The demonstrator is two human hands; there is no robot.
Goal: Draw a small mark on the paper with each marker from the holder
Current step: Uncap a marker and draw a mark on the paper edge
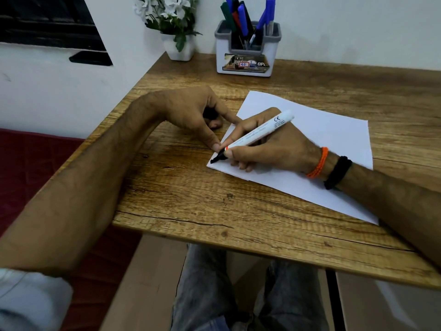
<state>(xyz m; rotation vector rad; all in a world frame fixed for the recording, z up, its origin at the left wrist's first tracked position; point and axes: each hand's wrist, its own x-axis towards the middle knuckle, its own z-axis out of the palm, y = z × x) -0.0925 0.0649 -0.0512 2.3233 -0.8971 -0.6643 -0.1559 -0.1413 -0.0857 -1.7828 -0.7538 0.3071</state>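
A white sheet of paper lies on the wooden table. My right hand grips a white marker with an orange ring and a black tip. The tip touches the paper at its near left corner. My left hand rests beside that corner. Its thumb and forefinger press on the paper's left edge, and its curled fingers hold a dark object, apparently the marker's cap. The white and grey holder stands at the back with several blue, green and black markers in it.
A white pot of white flowers stands at the table's back left corner, next to the holder. The wall runs behind both. The table's left edge drops to a dark red surface. My knees show under the near edge.
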